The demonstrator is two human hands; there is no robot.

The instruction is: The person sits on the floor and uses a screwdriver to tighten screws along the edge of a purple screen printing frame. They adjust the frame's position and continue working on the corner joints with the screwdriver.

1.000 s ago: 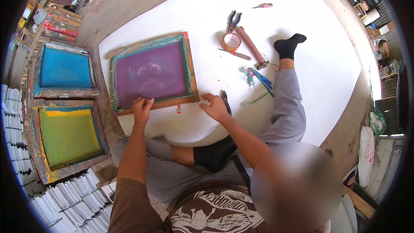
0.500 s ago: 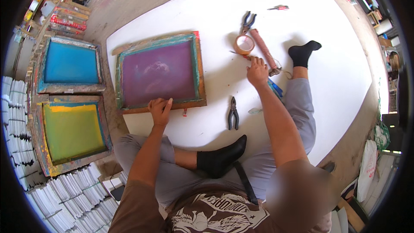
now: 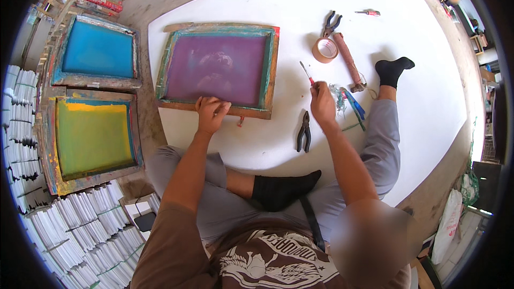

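Note:
On the white sheet [image 3: 423, 144] lies a wooden screen-printing frame [image 3: 249, 112] with purple mesh [image 3: 214, 67]. My left hand [image 3: 212, 113] has its fingers curled over the frame's near rail. A thin screwdriver [image 3: 305, 71] with a red handle is pinched in my right hand [image 3: 323, 103], its tip pointing away and up to the left, off the frame. Black-handled pliers [image 3: 303, 132] lie just left of my right forearm. Beyond that hand are a roll of brown tape [image 3: 325, 50], a reddish-brown rod [image 3: 349, 63] and a second pair of pliers [image 3: 331, 23].
A red-handled screwdriver [image 3: 368, 13] lies at the far side. Blue strips [image 3: 355, 106] and tangled threads sit near my right wrist. To the left stand a blue-mesh screen [image 3: 99, 48], a yellow-green screen [image 3: 93, 134] and stacks of paper [image 3: 80, 235].
My right hand has drawn back from beside the tape and now holds the screwdriver raised. My left hand stays on the frame's near rail. The whole view has shifted slightly.

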